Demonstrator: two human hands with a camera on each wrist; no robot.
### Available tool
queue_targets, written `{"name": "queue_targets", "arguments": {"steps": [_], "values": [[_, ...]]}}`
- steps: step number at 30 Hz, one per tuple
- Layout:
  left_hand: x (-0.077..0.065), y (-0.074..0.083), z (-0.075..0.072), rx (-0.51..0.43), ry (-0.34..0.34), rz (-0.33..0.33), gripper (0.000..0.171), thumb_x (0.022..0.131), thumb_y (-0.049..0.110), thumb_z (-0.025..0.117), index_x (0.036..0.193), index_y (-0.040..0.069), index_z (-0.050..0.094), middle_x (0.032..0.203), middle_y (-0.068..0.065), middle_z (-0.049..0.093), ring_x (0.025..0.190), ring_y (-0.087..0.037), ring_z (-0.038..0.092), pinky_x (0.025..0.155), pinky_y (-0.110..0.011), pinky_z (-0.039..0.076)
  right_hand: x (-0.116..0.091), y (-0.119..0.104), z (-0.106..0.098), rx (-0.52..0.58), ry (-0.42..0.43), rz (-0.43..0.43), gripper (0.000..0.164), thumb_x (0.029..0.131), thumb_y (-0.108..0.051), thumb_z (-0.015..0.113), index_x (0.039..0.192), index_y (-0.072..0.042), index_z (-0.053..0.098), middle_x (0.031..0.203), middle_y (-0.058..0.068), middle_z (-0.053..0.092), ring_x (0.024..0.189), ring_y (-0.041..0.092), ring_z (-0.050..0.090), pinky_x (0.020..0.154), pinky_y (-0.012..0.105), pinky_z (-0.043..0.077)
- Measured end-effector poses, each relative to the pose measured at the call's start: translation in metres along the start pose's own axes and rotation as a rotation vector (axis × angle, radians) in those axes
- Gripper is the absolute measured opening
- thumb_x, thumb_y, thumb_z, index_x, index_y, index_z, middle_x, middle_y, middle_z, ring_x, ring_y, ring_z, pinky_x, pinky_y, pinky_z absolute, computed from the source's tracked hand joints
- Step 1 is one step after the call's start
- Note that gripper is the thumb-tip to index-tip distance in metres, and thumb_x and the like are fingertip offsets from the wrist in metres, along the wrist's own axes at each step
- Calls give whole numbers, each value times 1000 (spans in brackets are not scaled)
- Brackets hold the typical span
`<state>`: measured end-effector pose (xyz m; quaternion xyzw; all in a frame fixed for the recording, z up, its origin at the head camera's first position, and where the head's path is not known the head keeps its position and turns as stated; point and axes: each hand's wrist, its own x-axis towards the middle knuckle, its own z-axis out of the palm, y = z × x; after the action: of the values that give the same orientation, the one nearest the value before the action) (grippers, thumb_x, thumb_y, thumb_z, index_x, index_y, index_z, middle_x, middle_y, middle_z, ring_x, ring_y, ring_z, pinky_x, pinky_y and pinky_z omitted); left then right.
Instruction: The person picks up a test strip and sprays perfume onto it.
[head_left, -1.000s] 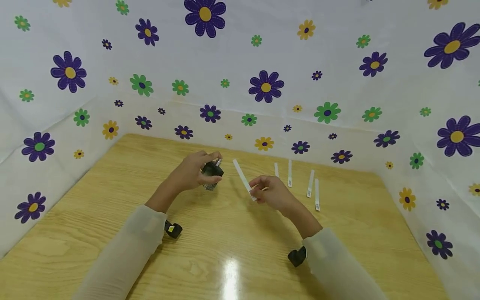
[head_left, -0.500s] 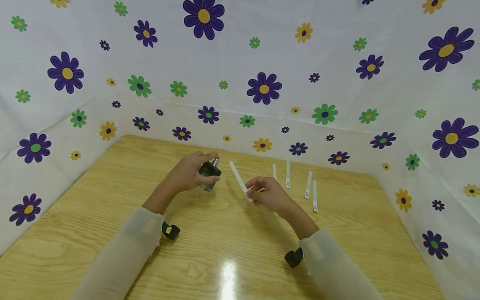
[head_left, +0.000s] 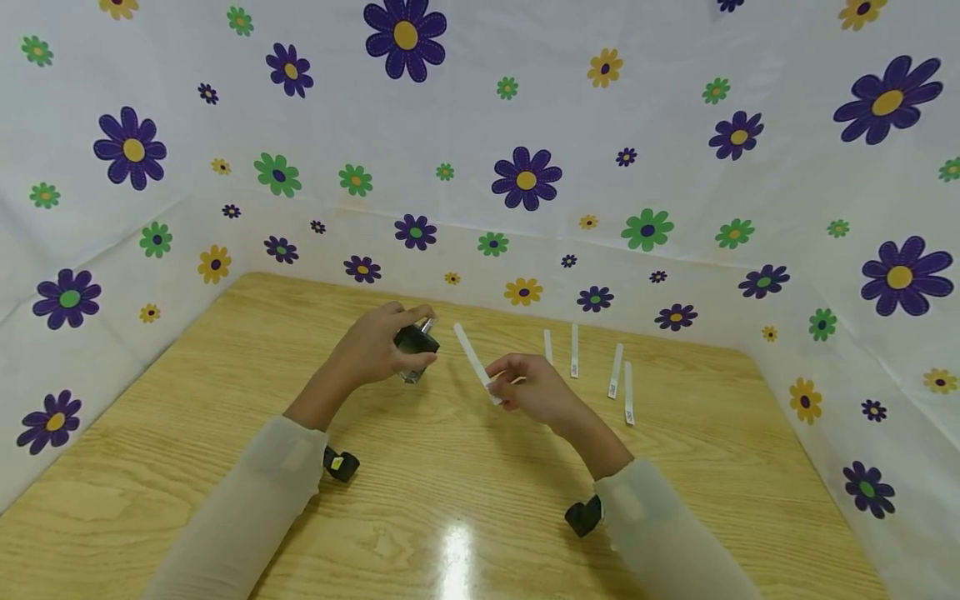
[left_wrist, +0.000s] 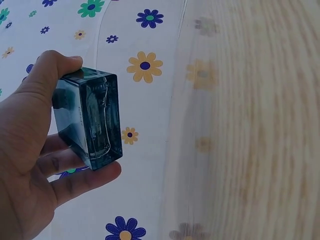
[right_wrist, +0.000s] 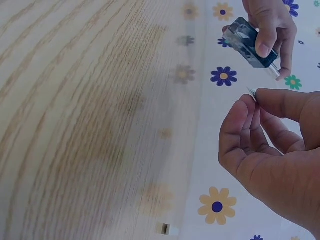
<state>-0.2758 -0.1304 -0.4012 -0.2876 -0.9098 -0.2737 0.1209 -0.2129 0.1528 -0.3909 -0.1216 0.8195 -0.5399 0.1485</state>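
My left hand (head_left: 372,343) grips a dark glass perfume bottle (head_left: 412,346) above the table, tilted, with a fingertip on its silver spray nozzle (head_left: 427,326). In the left wrist view, the bottle's clear blue-green base (left_wrist: 102,120) faces the camera, between thumb and fingers. A white paper test strip (head_left: 470,352) is pinched by its labelled end in my right hand (head_left: 534,388); its free end points up toward the nozzle, apart from it. Seen from the right wrist, the strip (right_wrist: 252,93) is nearly edge-on between thumb and finger.
Several more paper strips lie on the wooden table (head_left: 420,483) to the right, among them one strip (head_left: 574,350) at the back and another strip (head_left: 629,392) nearer. A white flower-print cloth (head_left: 465,125) stands around the table's back and sides.
Both hands stay nearly in place with the bottle and the strip. The whole scene shifts slightly left in the head view.
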Motion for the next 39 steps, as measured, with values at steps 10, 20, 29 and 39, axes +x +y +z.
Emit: {"name": "queue_targets", "arguments": {"steps": [10, 20, 29, 39], "values": [[-2, 0, -1, 64, 28, 9, 65, 81, 43, 85, 138, 21, 66, 98, -10, 57, 75, -22, 52, 62, -36, 50, 2, -1, 3, 4, -1, -8, 19, 100, -1, 63, 119, 3, 65, 100, 13, 64, 90, 30, 65, 79, 36, 58], [-2, 0, -1, 107, 44, -5, 62, 82, 43, 85, 136, 19, 67, 98, -11, 55, 73, -22, 51, 62, -38, 49, 4, -2, 7, -1, -1, -6, 19, 100, 0, 62, 118, 1, 67, 99, 13, 66, 87, 26, 67, 80, 40, 59], [-3, 1, -3, 110, 43, -36, 65, 82, 45, 84, 140, 21, 65, 99, -11, 55, 72, -22, 49, 60, -37, 46, 3, -1, 5, -3, 9, -2, 19, 100, 0, 62, 118, 1, 66, 99, 13, 66, 86, 23, 66, 82, 43, 59], [-2, 2, -3, 88, 35, -58, 69, 82, 48, 83, 144, 25, 61, 102, -11, 57, 76, -24, 53, 61, -38, 49, 0, 3, -3, 5, 43, 19, 20, 99, -2, 65, 119, 1, 66, 99, 13, 64, 89, 32, 65, 81, 39, 59]]}}
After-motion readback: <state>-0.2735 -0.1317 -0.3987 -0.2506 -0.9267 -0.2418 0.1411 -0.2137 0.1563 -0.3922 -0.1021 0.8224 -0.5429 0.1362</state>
